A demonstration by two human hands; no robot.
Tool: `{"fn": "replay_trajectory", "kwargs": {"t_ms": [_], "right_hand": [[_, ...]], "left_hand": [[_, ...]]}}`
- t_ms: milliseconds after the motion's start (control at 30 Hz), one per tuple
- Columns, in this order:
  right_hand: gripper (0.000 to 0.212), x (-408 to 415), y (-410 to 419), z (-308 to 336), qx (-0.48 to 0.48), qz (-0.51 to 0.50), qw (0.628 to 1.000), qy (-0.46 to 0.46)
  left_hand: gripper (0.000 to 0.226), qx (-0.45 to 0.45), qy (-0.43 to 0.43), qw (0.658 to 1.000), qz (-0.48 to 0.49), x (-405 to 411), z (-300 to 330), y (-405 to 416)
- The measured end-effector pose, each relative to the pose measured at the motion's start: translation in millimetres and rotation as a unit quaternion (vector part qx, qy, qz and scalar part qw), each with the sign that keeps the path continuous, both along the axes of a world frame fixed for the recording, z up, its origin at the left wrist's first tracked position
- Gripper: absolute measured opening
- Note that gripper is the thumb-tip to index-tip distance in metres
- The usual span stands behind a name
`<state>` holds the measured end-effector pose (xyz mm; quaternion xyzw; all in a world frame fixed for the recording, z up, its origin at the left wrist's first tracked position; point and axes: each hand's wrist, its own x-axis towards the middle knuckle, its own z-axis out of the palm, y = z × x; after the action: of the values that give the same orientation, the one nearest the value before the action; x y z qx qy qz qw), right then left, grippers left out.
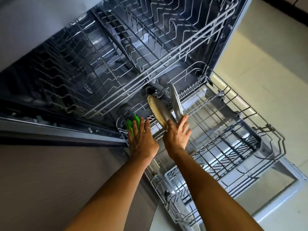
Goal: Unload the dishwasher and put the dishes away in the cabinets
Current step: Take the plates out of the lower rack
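The right hand [176, 135] pinches the hard, breakable grey plate [160, 112] by its near rim, the left hand [141, 139] lies flat and open on the green plates [131, 125] just past it.

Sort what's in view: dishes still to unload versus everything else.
To unload: beige plate, grey plate, green plates, all standing in the lower rack.
Everything else: upper rack, bare of dishes; tiled floor.

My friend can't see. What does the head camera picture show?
Two bare hands reach into a dishwasher's pulled-out lower rack. The right hand touches two plates standing on edge, and the left hand touches bright green dishes beside them. The upper rack looks empty.
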<state>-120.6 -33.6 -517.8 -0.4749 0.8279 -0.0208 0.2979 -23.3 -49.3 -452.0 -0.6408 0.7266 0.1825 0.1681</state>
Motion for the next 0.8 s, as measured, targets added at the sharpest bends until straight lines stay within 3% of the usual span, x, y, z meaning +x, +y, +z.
{"fn": "replay_trajectory", "kwargs": {"t_ms": [233, 400, 467, 600, 700, 800], "right_hand": [[0.042, -19.5, 29.9, -4.6, -0.156, 0.052, 0.985, 0.044], [0.037, -30.8, 47.8, 13.3, -0.209, 0.064, 0.974, 0.055], [0.029, -43.3, 53.2, 26.7, -0.225, 0.05, 0.972, 0.054], [0.04, -86.2, 75.3, 51.8, -0.261, 0.043, 0.964, 0.028], [0.023, -118.5, 92.2, 73.6, -0.277, -0.017, 0.96, -0.021], [0.023, -146.4, 105.4, 99.5, -0.283, -0.058, 0.956, -0.046]], "left_hand": [[0.082, 0.002, -0.004, 1.0, 0.028, 19.4, 1.7, -0.2], [0.081, 0.017, -0.006, 0.999, 0.04, 17.7, 8.5, 8.8], [0.081, 0.022, -0.005, 0.999, 0.041, 13.9, 12.0, 11.9], [0.079, 0.034, 0.017, 0.998, 0.052, -5.1, 20.3, 21.0], [0.072, 0.05, 0.063, 0.994, 0.076, -25.5, 27.4, 32.9], [0.068, 0.071, 0.106, 0.987, 0.102, -43.2, 28.7, 43.5]]}}
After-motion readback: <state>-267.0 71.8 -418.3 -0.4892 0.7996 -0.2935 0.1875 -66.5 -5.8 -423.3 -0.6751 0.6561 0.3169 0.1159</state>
